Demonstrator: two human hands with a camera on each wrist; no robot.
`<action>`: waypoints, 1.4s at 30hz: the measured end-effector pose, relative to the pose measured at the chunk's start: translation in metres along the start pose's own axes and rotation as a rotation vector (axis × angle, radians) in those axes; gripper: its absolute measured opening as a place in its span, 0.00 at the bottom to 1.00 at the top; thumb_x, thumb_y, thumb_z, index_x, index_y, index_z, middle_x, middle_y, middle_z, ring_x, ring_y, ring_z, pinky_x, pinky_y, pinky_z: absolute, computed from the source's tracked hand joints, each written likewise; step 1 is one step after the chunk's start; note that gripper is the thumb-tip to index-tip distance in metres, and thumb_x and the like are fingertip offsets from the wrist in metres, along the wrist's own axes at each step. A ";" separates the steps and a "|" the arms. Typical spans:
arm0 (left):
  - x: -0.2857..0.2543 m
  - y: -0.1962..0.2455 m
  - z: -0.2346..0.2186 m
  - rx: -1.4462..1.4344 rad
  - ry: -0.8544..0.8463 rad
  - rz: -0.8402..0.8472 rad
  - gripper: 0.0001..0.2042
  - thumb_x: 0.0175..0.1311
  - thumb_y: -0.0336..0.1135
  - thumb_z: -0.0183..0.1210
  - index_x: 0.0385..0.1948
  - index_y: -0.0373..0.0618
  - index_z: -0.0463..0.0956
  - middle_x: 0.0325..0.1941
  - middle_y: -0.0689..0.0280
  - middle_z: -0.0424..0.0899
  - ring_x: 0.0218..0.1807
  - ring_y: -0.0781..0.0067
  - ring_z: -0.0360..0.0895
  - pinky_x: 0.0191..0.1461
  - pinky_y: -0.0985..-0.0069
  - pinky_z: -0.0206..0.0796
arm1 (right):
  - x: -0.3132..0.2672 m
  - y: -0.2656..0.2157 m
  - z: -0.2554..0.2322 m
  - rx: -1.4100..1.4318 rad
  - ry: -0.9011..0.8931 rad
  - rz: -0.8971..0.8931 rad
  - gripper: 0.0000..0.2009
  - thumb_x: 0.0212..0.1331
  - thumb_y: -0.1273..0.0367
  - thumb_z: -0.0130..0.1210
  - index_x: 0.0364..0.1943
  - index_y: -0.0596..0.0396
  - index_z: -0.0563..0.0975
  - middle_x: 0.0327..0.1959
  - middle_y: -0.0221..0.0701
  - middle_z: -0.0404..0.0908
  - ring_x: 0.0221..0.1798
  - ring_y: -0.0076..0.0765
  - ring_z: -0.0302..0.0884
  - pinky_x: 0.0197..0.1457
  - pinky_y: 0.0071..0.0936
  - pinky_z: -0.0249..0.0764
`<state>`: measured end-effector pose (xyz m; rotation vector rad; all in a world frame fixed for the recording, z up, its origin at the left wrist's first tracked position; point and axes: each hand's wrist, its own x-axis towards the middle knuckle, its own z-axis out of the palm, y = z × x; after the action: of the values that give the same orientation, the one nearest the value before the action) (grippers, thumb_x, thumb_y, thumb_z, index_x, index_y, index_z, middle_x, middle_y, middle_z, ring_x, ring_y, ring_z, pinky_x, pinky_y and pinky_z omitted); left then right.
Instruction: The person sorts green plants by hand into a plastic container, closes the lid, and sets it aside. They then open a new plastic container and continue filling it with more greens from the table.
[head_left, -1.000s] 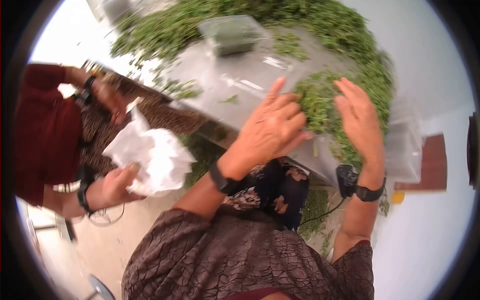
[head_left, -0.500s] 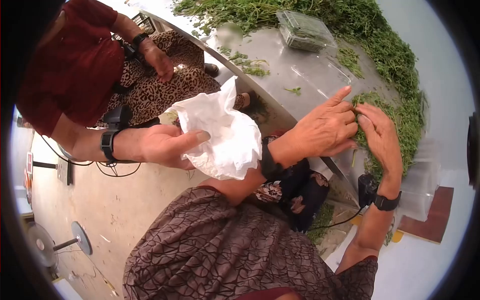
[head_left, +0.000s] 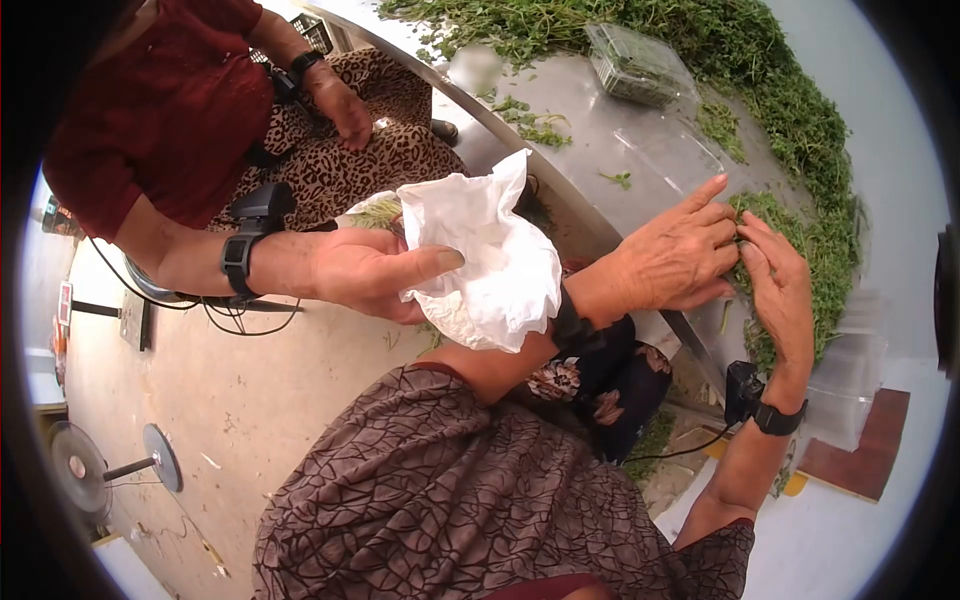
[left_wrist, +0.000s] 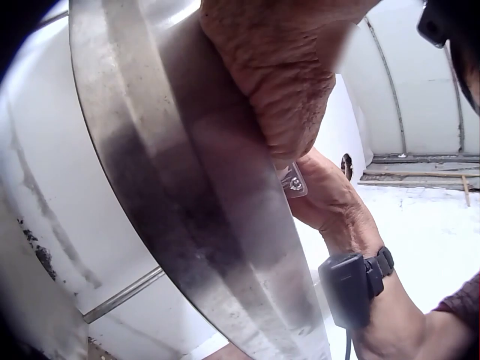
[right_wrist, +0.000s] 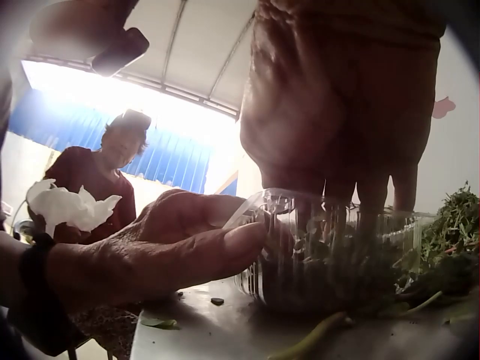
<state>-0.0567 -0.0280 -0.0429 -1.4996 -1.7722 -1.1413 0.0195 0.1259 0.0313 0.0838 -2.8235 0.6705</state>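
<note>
My left hand [head_left: 680, 255] is at the near table edge, its index finger stretched out. In the right wrist view its thumb and fingers grip the corner of a clear plastic box [right_wrist: 259, 281] with green leafy stems inside. My right hand [head_left: 785, 290] reaches over the same box from the right, fingers pointing straight down into it and pressing on the greens. From the head view, both hands hide most of this box. Under the left hand, the left wrist view shows the metal table edge [left_wrist: 187, 172].
A heap of leafy greens [head_left: 800, 120] lines the table's far and right sides. Another clear box [head_left: 640, 65] of greens stands on the metal table [head_left: 560, 85]. Clear empty boxes [head_left: 850, 390] are stacked at right. Another person's hand [head_left: 360, 275] holds a crumpled white sheet [head_left: 490, 260] over my left forearm.
The head view has shifted, so table and hands appear farther right. The other person's hand with the white sheet has come right, over my left forearm. My hands stay close together at the greens.
</note>
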 end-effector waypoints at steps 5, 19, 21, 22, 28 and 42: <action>0.000 -0.001 -0.002 -0.003 -0.019 0.005 0.15 0.44 0.40 0.66 0.29 0.40 0.74 0.38 0.60 0.73 0.56 0.59 0.68 0.75 0.54 0.38 | -0.008 -0.006 -0.002 -0.027 0.018 0.040 0.13 0.59 0.70 0.52 0.45 0.64 0.77 0.53 0.44 0.76 0.55 0.48 0.73 0.60 0.34 0.66; -0.001 -0.002 -0.002 0.005 -0.045 0.008 0.15 0.47 0.42 0.64 0.28 0.40 0.74 0.39 0.59 0.73 0.56 0.58 0.67 0.74 0.54 0.38 | -0.030 -0.028 -0.009 -0.140 0.080 0.025 0.13 0.58 0.71 0.53 0.45 0.63 0.76 0.53 0.43 0.76 0.58 0.48 0.71 0.63 0.35 0.63; -0.001 -0.002 -0.003 0.004 -0.046 0.011 0.15 0.47 0.42 0.64 0.29 0.40 0.74 0.39 0.59 0.73 0.56 0.58 0.68 0.74 0.53 0.38 | -0.033 -0.030 -0.008 -0.137 0.088 0.019 0.13 0.57 0.71 0.53 0.45 0.63 0.76 0.53 0.43 0.76 0.58 0.48 0.71 0.63 0.36 0.63; 0.000 -0.002 -0.003 0.000 -0.046 0.015 0.15 0.47 0.42 0.64 0.29 0.40 0.74 0.39 0.58 0.73 0.56 0.58 0.68 0.74 0.53 0.39 | -0.035 -0.031 -0.008 -0.137 0.097 0.016 0.13 0.57 0.72 0.53 0.45 0.63 0.77 0.53 0.43 0.76 0.57 0.49 0.72 0.63 0.36 0.63; 0.002 0.002 -0.005 -0.006 -0.087 -0.010 0.18 0.49 0.41 0.63 0.37 0.40 0.73 0.46 0.56 0.74 0.58 0.55 0.67 0.72 0.50 0.40 | -0.047 -0.024 -0.013 -0.164 0.168 -0.019 0.12 0.54 0.72 0.54 0.43 0.62 0.78 0.53 0.44 0.76 0.54 0.51 0.73 0.65 0.40 0.60; -0.002 -0.001 -0.008 0.107 0.091 -0.056 0.33 0.61 0.62 0.47 0.60 0.45 0.66 0.70 0.54 0.57 0.72 0.52 0.49 0.73 0.51 0.32 | -0.046 -0.051 -0.103 -0.135 1.075 -0.224 0.22 0.59 0.66 0.56 0.56 0.62 0.71 0.57 0.43 0.73 0.60 0.38 0.70 0.59 0.28 0.66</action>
<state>-0.0584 -0.0360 -0.0415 -1.3228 -1.7946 -1.1052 0.0918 0.1268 0.1316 0.0059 -1.7760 0.3109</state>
